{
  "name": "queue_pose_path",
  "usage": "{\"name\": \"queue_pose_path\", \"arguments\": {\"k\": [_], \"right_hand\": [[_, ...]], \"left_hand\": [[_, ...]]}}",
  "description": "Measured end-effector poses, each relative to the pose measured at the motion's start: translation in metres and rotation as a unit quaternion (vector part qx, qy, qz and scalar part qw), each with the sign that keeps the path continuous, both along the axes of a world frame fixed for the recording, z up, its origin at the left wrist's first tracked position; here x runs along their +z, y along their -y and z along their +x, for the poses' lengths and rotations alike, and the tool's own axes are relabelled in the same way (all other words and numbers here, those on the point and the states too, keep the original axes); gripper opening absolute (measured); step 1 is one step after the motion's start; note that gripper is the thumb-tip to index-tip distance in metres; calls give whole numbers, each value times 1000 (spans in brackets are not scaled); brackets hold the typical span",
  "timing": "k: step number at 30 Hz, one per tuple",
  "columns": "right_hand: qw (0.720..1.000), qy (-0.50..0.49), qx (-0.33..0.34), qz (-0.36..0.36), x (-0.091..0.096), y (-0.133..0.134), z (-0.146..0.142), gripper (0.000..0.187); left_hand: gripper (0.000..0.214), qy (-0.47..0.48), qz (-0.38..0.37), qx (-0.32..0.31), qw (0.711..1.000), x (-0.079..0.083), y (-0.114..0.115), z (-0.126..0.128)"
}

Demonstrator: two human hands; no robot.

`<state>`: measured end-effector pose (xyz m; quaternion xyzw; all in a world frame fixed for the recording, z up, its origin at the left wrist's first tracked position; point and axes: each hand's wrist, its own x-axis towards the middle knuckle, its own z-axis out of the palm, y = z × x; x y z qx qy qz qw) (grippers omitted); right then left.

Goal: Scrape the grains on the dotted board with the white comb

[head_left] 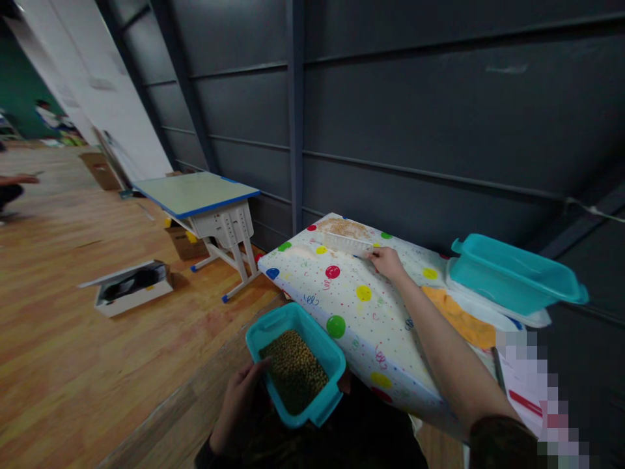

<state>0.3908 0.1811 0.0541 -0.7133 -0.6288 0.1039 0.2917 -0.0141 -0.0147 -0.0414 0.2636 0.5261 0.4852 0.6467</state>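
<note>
My left hand (240, 398) grips the near left rim of a teal plastic container (258, 332), its thumb over the edge. Round yellowish beans (295, 352) and a darker green layer of small grains (295, 394) fill the container's bottom. It is held in front of the table's near edge. Over the table, my right hand (387, 262) has its fingers closed on the end of a long whitish brush (347, 245). Just beyond the brush lies a spread of small tan grains (344, 227) on the balloon-printed tablecloth (312, 273).
A larger teal bin (517, 270) stands on a white lid at the table's right, beside an orange cloth (459, 316). A dark panelled wall (390, 117) borders the far side. At left are a desk (200, 192) and an open white box (134, 290) on the floor.
</note>
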Motion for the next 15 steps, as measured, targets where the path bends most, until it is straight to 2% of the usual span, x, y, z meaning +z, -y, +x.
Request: {"name": "queue_pose_path", "arguments": {"k": [4,10,15], "right_hand": [[1000,-8,18,-5,4,2,3,32],[997,-15,-26,64,-1,2,-2,32],[999,-30,22,21,-12,13,-15,43]], "left_hand": [[50,14,19,10,1000,4,5,1],[47,21,15,-2,1000,11,4,6],[45,34,16,-23,999,18,1,8]]}}
